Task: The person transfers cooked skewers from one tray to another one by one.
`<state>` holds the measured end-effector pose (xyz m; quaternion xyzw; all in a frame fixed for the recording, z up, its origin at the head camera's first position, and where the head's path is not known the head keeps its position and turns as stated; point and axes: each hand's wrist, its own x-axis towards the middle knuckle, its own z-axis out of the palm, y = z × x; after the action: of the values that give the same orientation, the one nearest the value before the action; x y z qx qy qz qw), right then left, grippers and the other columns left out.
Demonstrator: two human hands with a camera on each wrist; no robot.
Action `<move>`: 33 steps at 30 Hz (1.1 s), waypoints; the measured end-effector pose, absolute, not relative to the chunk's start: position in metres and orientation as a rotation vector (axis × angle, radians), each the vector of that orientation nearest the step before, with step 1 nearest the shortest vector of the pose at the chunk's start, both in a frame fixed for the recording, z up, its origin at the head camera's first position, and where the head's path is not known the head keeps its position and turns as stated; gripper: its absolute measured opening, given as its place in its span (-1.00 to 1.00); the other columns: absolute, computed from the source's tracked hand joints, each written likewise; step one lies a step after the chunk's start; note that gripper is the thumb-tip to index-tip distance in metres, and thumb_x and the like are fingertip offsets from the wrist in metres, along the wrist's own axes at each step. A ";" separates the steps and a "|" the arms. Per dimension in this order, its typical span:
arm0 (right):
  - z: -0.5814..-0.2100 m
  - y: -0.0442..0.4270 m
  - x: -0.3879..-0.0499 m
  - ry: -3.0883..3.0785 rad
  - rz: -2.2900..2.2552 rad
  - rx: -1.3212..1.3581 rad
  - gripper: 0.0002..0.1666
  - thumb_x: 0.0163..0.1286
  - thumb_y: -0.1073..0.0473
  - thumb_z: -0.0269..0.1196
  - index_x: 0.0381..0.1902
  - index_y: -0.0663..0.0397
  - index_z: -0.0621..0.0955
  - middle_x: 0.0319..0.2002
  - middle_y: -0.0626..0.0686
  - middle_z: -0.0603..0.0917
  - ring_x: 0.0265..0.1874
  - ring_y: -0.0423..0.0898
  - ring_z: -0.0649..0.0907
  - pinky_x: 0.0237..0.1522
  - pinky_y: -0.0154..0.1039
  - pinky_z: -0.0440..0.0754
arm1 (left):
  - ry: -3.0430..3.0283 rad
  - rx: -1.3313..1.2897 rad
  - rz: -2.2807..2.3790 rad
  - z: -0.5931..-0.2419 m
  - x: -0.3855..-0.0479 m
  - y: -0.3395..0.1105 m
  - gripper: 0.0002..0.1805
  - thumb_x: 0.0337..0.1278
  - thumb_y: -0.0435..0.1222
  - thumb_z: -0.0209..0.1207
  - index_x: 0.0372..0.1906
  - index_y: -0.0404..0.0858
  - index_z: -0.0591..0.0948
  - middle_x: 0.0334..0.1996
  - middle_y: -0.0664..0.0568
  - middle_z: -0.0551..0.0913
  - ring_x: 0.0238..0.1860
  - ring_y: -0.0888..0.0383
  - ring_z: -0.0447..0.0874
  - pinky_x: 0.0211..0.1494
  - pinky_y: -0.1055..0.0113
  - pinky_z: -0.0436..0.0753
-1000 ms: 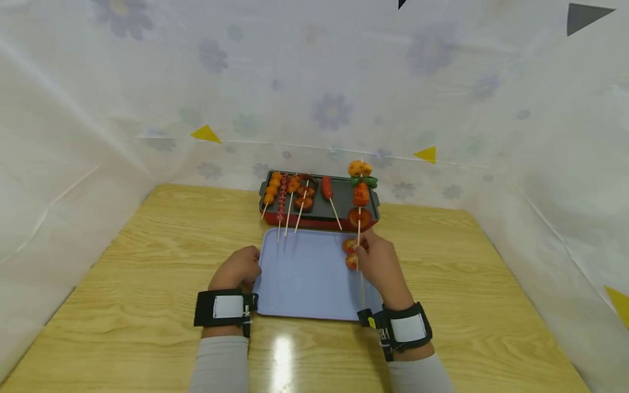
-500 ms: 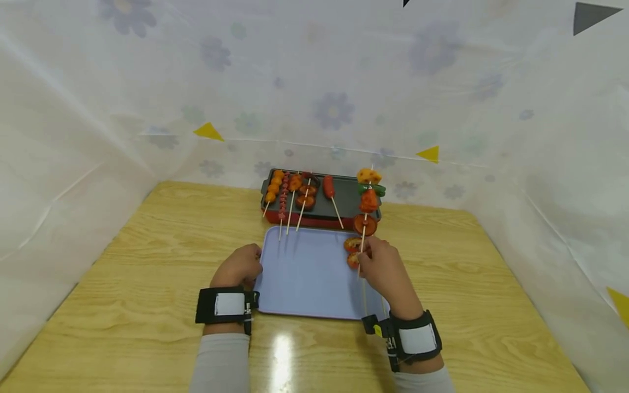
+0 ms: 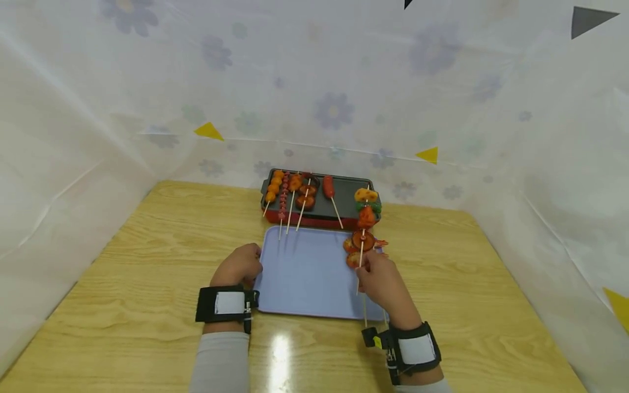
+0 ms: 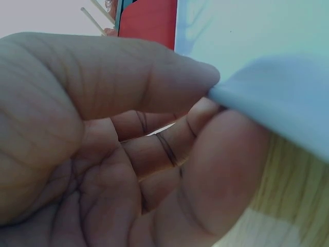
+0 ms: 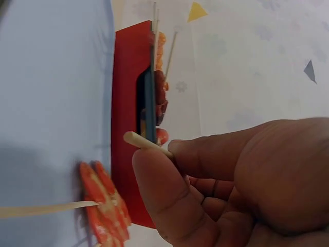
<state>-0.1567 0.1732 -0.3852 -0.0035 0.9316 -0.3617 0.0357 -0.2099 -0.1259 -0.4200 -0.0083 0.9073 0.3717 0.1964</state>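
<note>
Left hand (image 3: 239, 266), as I view it remotely, pinching the left edge of a pale-blue tray (image 3: 309, 278), on its far side a red-sided grill (image 3: 346, 188) bearing skewers (image 3: 305, 202), a mixed skewer (image 3: 366, 218) over the tray's far right corner, pinched by the right hand (image 3: 385, 281).

Mixed-food skewer (image 3: 366, 217), pinched in right hand (image 3: 385, 283), lavender tray (image 3: 307, 278), edge pinched by left hand (image 3: 238, 266)
</note>
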 end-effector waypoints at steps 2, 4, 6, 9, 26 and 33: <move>-0.391 0.173 -0.155 2.856 -1.107 -0.004 -0.93 0.40 0.36 0.13 -0.33 0.21 0.51 -0.52 0.06 0.53 -0.62 -0.13 0.61 -0.56 -0.23 0.56 | 2.541 -0.017 1.041 -0.420 -0.210 -0.125 -0.53 0.08 -0.54 0.02 0.17 -0.49 0.45 -0.15 -0.20 0.58 -0.42 0.00 0.59 -0.47 0.26 0.56; -0.396 0.173 -0.153 2.846 -1.103 0.005 -0.91 0.41 0.36 0.14 -0.35 0.19 0.51 -0.53 0.06 0.52 -0.62 -0.13 0.61 -0.55 -0.23 0.56 | 2.541 -0.013 1.044 -0.421 -0.210 -0.125 -0.54 0.08 -0.54 0.02 0.17 -0.49 0.45 -0.16 -0.20 0.58 -0.42 0.00 0.58 -0.47 0.26 0.56; -0.400 0.173 -0.151 2.841 -1.096 0.007 -0.89 0.41 0.36 0.14 -0.37 0.19 0.50 -0.52 0.06 0.52 -0.62 -0.13 0.61 -0.55 -0.23 0.57 | 2.539 -0.011 1.051 -0.421 -0.211 -0.124 -0.54 0.09 -0.54 0.02 0.16 -0.49 0.45 -0.16 -0.20 0.58 -0.42 0.00 0.59 -0.47 0.26 0.56; -0.405 0.173 -0.150 2.837 -1.082 0.005 -0.89 0.41 0.36 0.15 -0.37 0.19 0.51 -0.52 0.06 0.53 -0.62 -0.13 0.60 -0.56 -0.22 0.56 | 2.534 -0.013 1.062 -0.422 -0.212 -0.124 -0.54 0.09 -0.54 0.02 0.17 -0.49 0.45 -0.17 -0.20 0.58 -0.44 0.00 0.59 -0.48 0.26 0.56; -0.422 0.167 -0.139 2.820 -0.976 -0.066 -0.84 0.36 0.36 0.19 -0.44 0.14 0.50 -0.62 -0.01 0.53 -0.67 -0.14 0.54 -0.63 -0.24 0.44 | 2.533 -0.007 1.030 -0.423 -0.213 -0.126 -0.52 0.11 -0.53 0.02 0.20 -0.49 0.44 -0.15 -0.21 0.58 -0.41 0.00 0.60 -0.45 0.25 0.57; -0.421 0.164 -0.134 2.800 -0.996 -0.067 -0.85 0.34 0.37 0.21 -0.44 0.16 0.50 -0.60 0.00 0.52 -0.68 -0.14 0.55 -0.62 -0.23 0.46 | 2.540 -0.012 1.017 -0.423 -0.213 -0.125 -0.52 0.09 -0.53 0.02 0.18 -0.49 0.45 -0.15 -0.20 0.59 -0.38 -0.01 0.59 -0.45 0.26 0.56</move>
<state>-0.1339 0.1639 -0.4215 -0.0224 0.9386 -0.3339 0.0841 -0.2128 -0.1249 -0.4232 -0.0043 0.9093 0.3641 0.2014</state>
